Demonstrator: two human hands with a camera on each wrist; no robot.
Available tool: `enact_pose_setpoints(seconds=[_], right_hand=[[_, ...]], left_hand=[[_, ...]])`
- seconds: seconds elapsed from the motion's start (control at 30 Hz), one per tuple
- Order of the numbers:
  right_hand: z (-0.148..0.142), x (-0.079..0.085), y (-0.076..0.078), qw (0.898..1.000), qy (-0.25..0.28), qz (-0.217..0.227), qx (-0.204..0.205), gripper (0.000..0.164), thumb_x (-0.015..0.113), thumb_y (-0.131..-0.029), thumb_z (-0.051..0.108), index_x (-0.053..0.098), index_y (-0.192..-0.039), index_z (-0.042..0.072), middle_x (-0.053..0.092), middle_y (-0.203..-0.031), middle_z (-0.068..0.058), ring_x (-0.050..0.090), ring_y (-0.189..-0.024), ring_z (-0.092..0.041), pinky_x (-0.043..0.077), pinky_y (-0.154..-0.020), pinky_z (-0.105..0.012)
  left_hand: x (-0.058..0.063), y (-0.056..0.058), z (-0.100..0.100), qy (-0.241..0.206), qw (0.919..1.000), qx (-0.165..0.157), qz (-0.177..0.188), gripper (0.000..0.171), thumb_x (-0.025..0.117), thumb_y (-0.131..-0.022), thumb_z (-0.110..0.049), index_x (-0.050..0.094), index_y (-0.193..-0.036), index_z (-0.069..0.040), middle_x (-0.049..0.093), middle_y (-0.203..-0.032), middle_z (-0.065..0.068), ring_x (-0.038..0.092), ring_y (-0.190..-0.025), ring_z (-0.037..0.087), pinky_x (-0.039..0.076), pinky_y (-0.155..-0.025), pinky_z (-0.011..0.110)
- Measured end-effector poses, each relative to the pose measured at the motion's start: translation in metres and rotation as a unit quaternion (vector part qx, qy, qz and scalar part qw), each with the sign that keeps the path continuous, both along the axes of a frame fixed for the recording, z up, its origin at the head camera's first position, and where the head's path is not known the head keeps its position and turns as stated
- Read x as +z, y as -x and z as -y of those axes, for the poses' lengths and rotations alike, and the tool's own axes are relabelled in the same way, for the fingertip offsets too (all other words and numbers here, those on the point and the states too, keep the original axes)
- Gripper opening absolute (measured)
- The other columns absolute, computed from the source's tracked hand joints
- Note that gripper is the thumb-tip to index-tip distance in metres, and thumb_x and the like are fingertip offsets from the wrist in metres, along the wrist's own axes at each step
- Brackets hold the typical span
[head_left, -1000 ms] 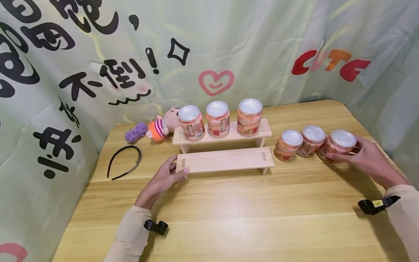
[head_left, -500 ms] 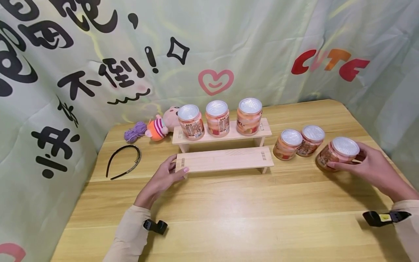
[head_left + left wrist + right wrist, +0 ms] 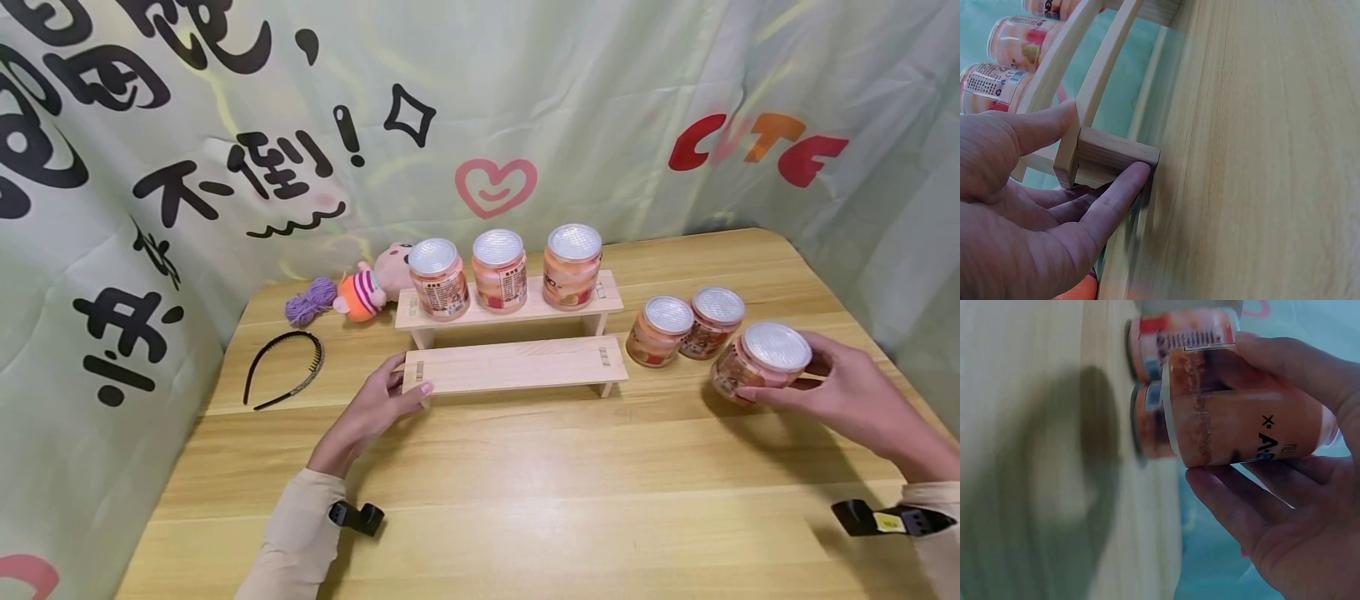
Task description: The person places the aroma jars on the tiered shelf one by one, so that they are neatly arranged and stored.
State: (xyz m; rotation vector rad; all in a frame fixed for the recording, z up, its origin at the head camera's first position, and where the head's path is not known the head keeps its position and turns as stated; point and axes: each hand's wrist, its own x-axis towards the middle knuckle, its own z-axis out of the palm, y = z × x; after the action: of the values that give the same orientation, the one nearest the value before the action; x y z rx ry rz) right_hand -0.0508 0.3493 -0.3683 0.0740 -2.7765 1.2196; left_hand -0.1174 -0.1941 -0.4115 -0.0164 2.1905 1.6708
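My right hand (image 3: 847,396) grips a jar (image 3: 757,367) with a silver lid and orange-pink label, thumb on one side and fingers on the other. In the right wrist view this jar (image 3: 1241,412) is held above the table, its shadow apart from it. My left hand (image 3: 378,408) holds the left end of the lower step of a wooden two-step stand (image 3: 517,367). The left wrist view has the thumb on the board's edge and a finger against the stand's leg (image 3: 1116,150). Several similar jars are about: three stand on the upper step (image 3: 609,293).
Two more jars, one front (image 3: 658,333) and one behind (image 3: 716,321), stand right of the stand. At the left lie a black headband (image 3: 258,367), purple yarn (image 3: 310,302) and a plush toy (image 3: 362,296). A printed cloth (image 3: 615,100) hangs behind the table.
My right hand has taken the jar away from the two beside it, toward the front and slightly left, raising it. The left hand stays on the stand.
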Motion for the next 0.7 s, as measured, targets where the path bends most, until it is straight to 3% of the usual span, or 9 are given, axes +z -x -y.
enact_pose_setpoints(seconds=[0.37,0.53,0.7], right_hand=[[0.048,0.015,0.006,0.996,-0.006,-0.036,0.083,0.065,0.095,-0.067,0.010,0.063,-0.123,0.003,0.067,-0.102,0.013,0.061,-0.086,0.002,0.050,-0.068,-0.011],[0.076,0.019,0.015,0.990,-0.005,-0.049,0.132,0.073,0.097,-0.065,0.011,0.062,-0.127,0.001,0.065,-0.109,-0.001,0.060,-0.090,0.000,0.051,-0.072,-0.011],[0.104,0.020,0.026,0.980,-0.006,-0.071,0.187,0.069,0.097,-0.065,0.013,0.063,-0.123,-0.001,0.065,-0.109,-0.006,0.060,-0.091,-0.002,0.052,-0.074,-0.013]], left_hand=[[0.000,0.000,0.001,0.002,1.0000,-0.001,-0.002,0.075,0.068,-0.098,-0.015,0.025,-0.158,-0.005,0.053,-0.138,0.029,0.061,-0.117,0.035,0.056,-0.096,0.039],[0.000,0.000,0.001,0.000,1.0000,0.001,-0.002,0.075,0.068,-0.098,-0.015,0.025,-0.158,-0.005,0.053,-0.139,0.029,0.061,-0.117,0.035,0.056,-0.096,0.040],[-0.001,0.000,0.001,-0.002,1.0000,0.000,-0.003,0.074,0.068,-0.098,-0.014,0.025,-0.158,-0.005,0.054,-0.138,0.029,0.062,-0.115,0.033,0.057,-0.094,0.038]])
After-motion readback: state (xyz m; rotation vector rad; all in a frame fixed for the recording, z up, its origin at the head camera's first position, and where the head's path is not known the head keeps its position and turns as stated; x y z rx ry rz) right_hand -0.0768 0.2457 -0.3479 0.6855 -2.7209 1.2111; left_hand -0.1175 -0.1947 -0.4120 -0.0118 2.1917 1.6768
